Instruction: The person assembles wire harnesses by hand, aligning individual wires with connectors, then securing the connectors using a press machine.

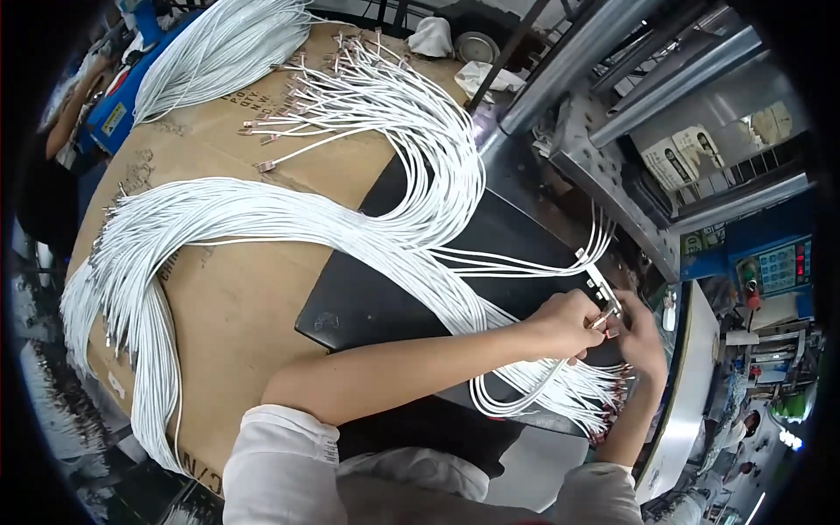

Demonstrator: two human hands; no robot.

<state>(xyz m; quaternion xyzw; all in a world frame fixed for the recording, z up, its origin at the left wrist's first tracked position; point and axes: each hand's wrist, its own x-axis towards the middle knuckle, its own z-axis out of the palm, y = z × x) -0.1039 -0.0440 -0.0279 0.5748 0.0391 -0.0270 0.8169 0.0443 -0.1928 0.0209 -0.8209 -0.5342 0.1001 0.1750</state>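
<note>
My left hand [560, 322] is closed, its fingers pinching the end of a white cable [541, 385] that loops below it. A small metal-tipped connector [601, 318] shows at those fingertips. My right hand [643, 337] is closed around the near end of a narrow metal strip [598, 282], close to the left fingertips. Several white cables [516, 267] run to the strip's far end and curve up beyond it. Under my left forearm, a thick bundle of white cables [350, 229] reaches across the black board [376, 302]; fingers hide part of the strip.
Brown cardboard [254, 297] covers the table at left, with more white cables [223, 57] at the back. A press with steel columns [569, 66] and a perforated plate [604, 171] rises at the right, near a control panel [777, 269]. A person's arm [74, 109] shows far left.
</note>
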